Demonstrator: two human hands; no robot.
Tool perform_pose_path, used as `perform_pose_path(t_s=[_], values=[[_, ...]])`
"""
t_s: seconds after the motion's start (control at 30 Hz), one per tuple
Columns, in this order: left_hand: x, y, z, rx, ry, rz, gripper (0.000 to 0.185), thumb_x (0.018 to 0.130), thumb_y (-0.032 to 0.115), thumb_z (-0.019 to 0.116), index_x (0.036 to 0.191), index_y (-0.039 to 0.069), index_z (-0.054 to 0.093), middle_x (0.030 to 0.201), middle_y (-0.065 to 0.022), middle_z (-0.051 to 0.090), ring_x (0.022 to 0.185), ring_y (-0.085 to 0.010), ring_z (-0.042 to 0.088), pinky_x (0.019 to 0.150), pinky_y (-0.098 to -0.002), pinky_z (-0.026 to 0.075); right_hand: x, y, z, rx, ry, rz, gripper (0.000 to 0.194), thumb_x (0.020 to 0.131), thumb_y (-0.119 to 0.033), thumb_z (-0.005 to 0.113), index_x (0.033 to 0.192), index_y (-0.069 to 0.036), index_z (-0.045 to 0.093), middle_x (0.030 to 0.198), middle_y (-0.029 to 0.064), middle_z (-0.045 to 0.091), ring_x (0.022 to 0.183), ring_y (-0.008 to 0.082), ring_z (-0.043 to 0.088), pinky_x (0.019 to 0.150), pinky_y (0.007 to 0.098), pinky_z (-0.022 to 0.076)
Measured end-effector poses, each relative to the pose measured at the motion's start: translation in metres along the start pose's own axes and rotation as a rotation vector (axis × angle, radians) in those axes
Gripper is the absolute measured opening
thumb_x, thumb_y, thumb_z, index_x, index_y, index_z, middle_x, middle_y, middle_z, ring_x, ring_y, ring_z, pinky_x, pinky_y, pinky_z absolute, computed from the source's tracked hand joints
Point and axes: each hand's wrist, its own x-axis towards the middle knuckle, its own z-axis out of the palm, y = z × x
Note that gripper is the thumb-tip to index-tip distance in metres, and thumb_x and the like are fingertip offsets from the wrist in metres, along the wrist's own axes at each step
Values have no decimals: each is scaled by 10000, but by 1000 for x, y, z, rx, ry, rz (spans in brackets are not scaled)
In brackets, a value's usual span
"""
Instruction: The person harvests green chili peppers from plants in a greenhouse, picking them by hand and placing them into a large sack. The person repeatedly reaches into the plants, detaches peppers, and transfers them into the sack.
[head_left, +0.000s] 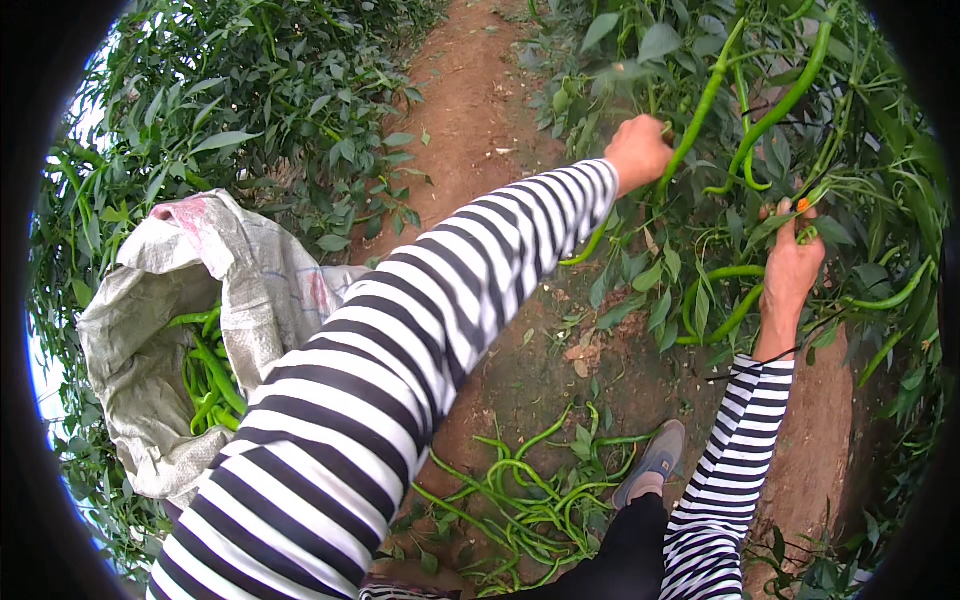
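Note:
Long green chili peppers (701, 112) hang from the plants at the right. My left hand (639, 154) reaches in among the leaves beside one long pepper, fingers curled; a green bit shows at the fingertips, but what they hold is unclear. Farther right, my right hand (793, 255) is raised among stems and leaves, its fingers around something green and largely hidden by foliage. A small orange spot shows at its fingertips. More peppers hang just left of my right wrist. A pile of picked green peppers (536, 495) lies on the ground below.
An open woven sack (262, 277) with green peppers (214, 375) inside stands at the left. Pepper plants (315, 112) line the left side of a dirt path (465, 97). A shoe (652, 457) is beside the pile. Thin dark strings (795, 350) cross near my right wrist.

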Motion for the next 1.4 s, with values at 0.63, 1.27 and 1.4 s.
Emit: perform_pose_path(t_s=[0.63, 1.27, 1.4], values=[[-18, 58, -194, -500, -693, 34, 208, 852, 265, 676, 889, 60, 668, 748, -9, 613, 510, -32, 418, 417, -189, 262, -2, -4, 0, -185, 21, -108, 159, 948, -142, 544, 977, 8, 590, 804, 44, 636, 708, 99, 527, 657, 257, 416], [-34, 49, -125, 332, -154, 333, 287, 922, 250, 523, 1005, -21, 569, 711, -186, 589, 684, -277, 585, 671, -396, 457, -3, -9, 2, -163, -2, -62, 154, 948, -156, 564, 970, -4, 564, 837, 30, 614, 733, 93, 543, 692, 247, 434], [-40, 50, -123, 287, -175, 272, 254, 882, 254, 580, 910, 6, 627, 729, -182, 624, 682, -262, 595, 690, -395, 467, -3, -8, 3, -118, 1, -40, 167, 949, -169, 566, 958, -3, 563, 832, 31, 610, 740, 93, 548, 700, 247, 438]])
